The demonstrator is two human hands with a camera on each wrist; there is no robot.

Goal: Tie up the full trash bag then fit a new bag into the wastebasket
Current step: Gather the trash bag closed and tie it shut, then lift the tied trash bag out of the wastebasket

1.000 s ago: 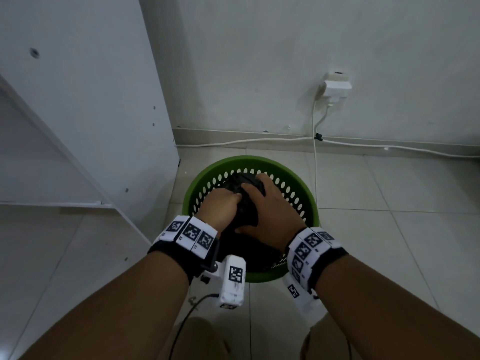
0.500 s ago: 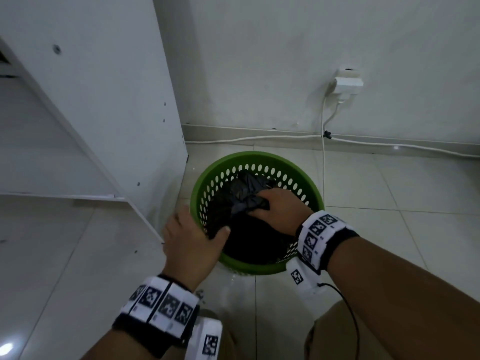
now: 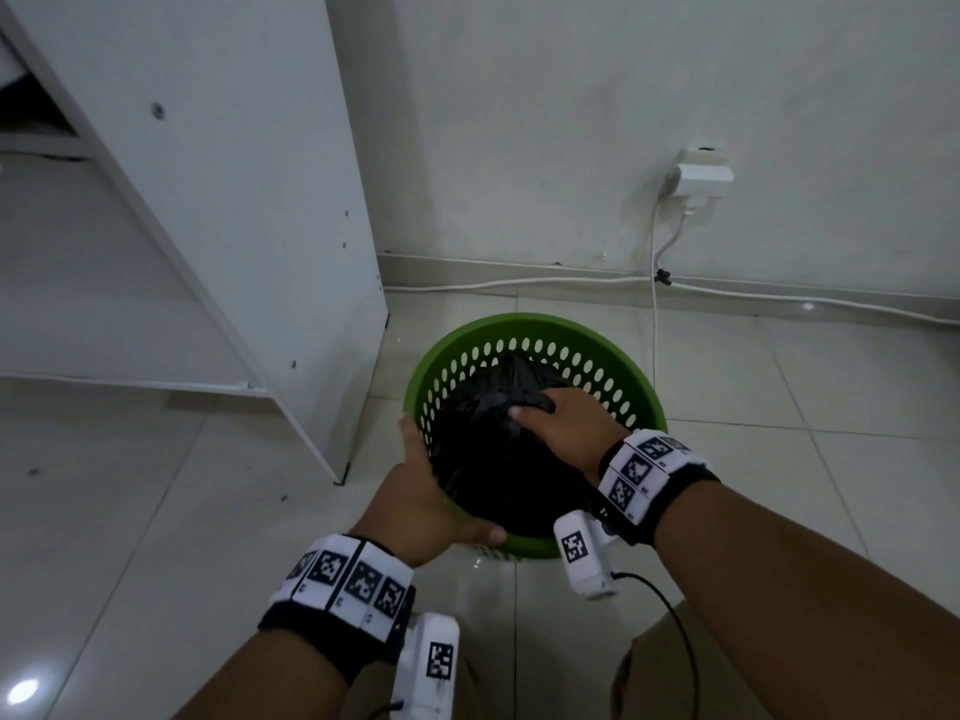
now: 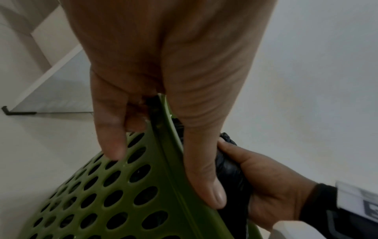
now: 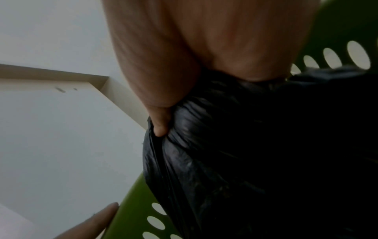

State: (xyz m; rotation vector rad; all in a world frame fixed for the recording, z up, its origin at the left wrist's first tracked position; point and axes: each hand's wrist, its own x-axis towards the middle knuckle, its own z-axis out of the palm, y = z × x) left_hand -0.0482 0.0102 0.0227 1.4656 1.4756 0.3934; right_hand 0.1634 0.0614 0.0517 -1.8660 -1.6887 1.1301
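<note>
A round green wastebasket point(image 3: 540, 324) with a perforated wall stands on the tiled floor and holds a full black trash bag point(image 3: 483, 459). My right hand point(image 3: 561, 423) grips the gathered top of the black trash bag point(image 5: 235, 145) inside the basket. My left hand point(image 3: 421, 491) grips the near-left rim of the wastebasket point(image 4: 126, 194), thumb inside and fingers outside on the wall. The bag's neck is bunched in the right hand point(image 4: 266, 186); whether it is knotted is hidden.
A white shelf unit point(image 3: 234, 200) stands close to the basket's left. The wall behind carries a white plug point(image 3: 701, 174) with cables running along the skirting. My knees are at the bottom edge of the head view.
My left hand let go of the bag, swung out to the left and took hold of the basket's rim. The right hand stayed on the bag's top.
</note>
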